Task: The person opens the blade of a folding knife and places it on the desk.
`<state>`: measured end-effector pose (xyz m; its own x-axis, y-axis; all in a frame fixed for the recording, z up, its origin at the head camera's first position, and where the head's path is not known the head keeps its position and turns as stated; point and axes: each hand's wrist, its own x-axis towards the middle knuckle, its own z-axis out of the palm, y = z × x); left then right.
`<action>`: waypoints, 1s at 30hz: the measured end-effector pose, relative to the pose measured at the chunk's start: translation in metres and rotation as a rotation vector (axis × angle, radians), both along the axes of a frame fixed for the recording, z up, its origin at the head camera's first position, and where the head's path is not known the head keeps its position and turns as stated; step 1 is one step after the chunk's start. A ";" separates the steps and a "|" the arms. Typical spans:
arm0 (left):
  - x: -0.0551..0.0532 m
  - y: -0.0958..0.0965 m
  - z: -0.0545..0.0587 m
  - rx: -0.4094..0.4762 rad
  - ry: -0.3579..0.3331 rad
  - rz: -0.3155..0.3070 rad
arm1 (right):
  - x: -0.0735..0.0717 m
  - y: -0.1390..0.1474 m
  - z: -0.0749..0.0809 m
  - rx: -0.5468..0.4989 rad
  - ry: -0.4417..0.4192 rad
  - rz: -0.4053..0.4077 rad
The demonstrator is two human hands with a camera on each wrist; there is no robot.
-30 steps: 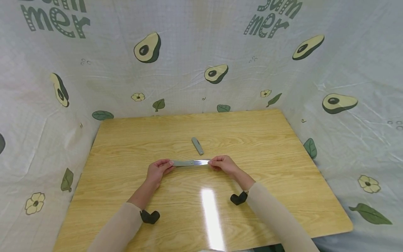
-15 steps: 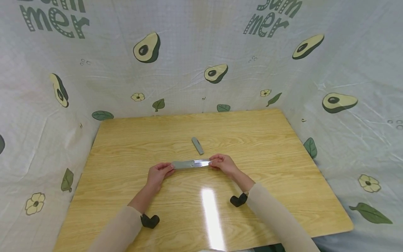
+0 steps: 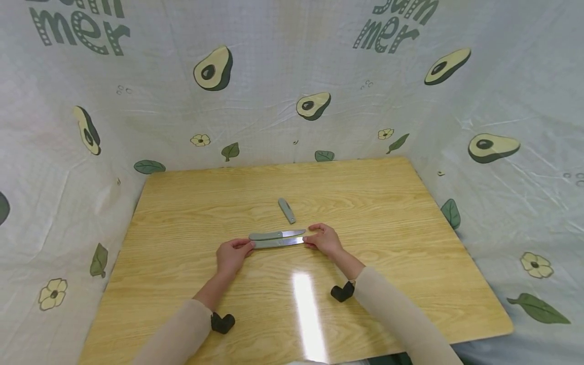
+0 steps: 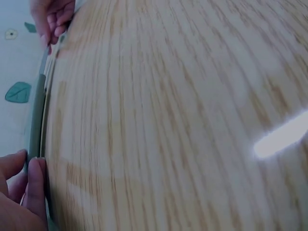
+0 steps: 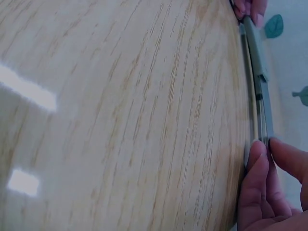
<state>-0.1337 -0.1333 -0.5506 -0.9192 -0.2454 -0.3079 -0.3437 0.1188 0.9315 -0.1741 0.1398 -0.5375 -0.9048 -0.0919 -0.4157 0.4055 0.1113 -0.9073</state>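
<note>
Two unfolded knives with grey-green handles and shiny blades lie nearly parallel mid-table in the head view. The near knife [image 3: 269, 244] has its handle end between the fingertips of my left hand [image 3: 231, 255]. My right hand [image 3: 327, 241] pinches its blade near the tip, as the right wrist view also shows with the blade [image 5: 268, 115]. Just behind is the far knife [image 3: 269, 235], its blade pointing right as well. In the left wrist view the held handle [image 4: 35, 120] stands on edge, and the other knife is mostly hidden along it.
A folded grey knife [image 3: 287, 211] lies farther back on the wooden table [image 3: 205, 197]. A bright light reflection [image 3: 307, 314] crosses the table's front part. A printed avocado curtain [image 3: 264, 132] encloses the back and sides.
The near knife has come toward me, so a gap now shows between the two knives that overlapped before. Both hands stay at its ends; the left has shifted slightly nearer. The folded knife stays put.
</note>
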 end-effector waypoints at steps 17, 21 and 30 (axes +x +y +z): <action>0.002 0.003 0.000 -0.288 0.034 0.007 | -0.002 -0.005 0.000 0.159 0.030 -0.042; 0.001 0.003 0.000 -0.251 0.037 0.015 | 0.000 -0.006 0.001 0.205 0.047 -0.032; -0.002 0.005 -0.001 -0.136 0.040 0.033 | 0.001 -0.007 0.001 0.294 0.067 -0.016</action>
<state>-0.1355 -0.1285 -0.5520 -0.9208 -0.3128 -0.2329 -0.3124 0.2343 0.9206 -0.1728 0.1327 -0.5364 -0.9316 0.0378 -0.3616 0.3495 0.3676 -0.8618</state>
